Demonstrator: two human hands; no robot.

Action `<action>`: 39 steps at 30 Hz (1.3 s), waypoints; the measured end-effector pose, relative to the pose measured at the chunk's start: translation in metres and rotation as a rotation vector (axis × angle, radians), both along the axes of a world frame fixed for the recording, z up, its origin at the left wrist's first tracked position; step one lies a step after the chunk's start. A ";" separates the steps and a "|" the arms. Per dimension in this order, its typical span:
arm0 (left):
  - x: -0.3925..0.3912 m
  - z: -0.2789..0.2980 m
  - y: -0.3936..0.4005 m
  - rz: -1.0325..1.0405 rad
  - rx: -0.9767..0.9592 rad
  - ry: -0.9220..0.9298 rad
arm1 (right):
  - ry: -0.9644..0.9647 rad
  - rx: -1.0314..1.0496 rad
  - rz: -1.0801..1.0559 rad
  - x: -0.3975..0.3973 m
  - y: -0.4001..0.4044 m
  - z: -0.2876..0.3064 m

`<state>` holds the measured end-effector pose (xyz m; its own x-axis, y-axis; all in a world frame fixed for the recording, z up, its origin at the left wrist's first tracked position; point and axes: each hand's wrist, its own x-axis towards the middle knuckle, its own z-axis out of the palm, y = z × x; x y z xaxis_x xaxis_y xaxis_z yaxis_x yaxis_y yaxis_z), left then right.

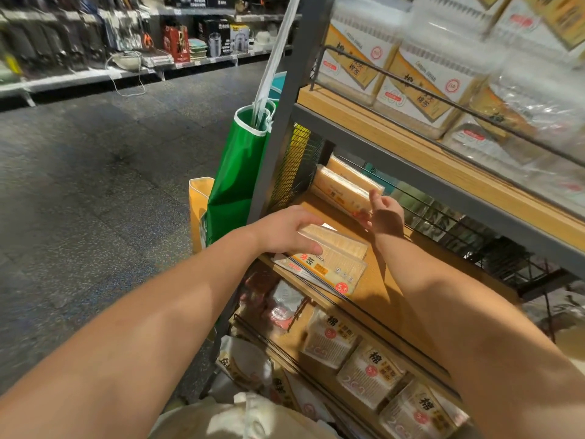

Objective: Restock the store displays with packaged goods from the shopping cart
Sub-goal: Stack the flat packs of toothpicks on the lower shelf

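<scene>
A stack of clear toothpick packs (335,264) lies on the middle wooden shelf (386,289) of a grey metal rack. My left hand (281,231) grips the stack's near-left end, thumb on top of the label. Further back on the same shelf, more toothpick packs (342,188) stand leaning against the mesh side panel. My right hand (384,213) rests against their right end, its fingers loosely curled, and steadies them.
The upper shelf (395,134) holds cotton swab boxes behind a wire rail. The lower shelf (364,353) holds more swab packs. Green and yellow bags (235,172) hang at the rack's left corner. An aisle floor and a far shelf of kitchenware (142,36) lie to the left.
</scene>
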<state>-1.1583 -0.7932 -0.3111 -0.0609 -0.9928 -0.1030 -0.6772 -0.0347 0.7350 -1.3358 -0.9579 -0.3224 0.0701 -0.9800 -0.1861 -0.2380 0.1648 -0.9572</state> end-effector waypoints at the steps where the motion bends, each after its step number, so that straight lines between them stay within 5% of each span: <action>1: 0.000 -0.001 0.000 0.003 -0.001 0.002 | 0.022 -0.022 0.026 0.000 0.000 -0.005; 5: 0.001 -0.002 0.001 0.007 -0.011 0.005 | 0.273 -0.109 0.050 -0.001 -0.006 -0.017; 12: 0.004 0.000 -0.002 -0.032 -0.005 -0.045 | 0.379 -0.167 0.017 -0.002 -0.011 -0.016; 22: -0.011 0.006 -0.036 0.088 -0.155 -0.177 | -0.061 0.094 0.084 -0.029 -0.006 -0.009; 28: -0.012 0.018 -0.065 -0.001 0.000 -0.393 | -0.089 0.145 0.058 -0.025 -0.005 0.000; 34: -0.017 0.027 -0.072 -0.123 0.053 -0.428 | -0.218 0.226 0.138 -0.032 -0.001 0.001; 39: -0.021 0.024 -0.071 -0.161 0.103 -0.301 | -0.099 0.208 0.204 -0.041 -0.001 -0.006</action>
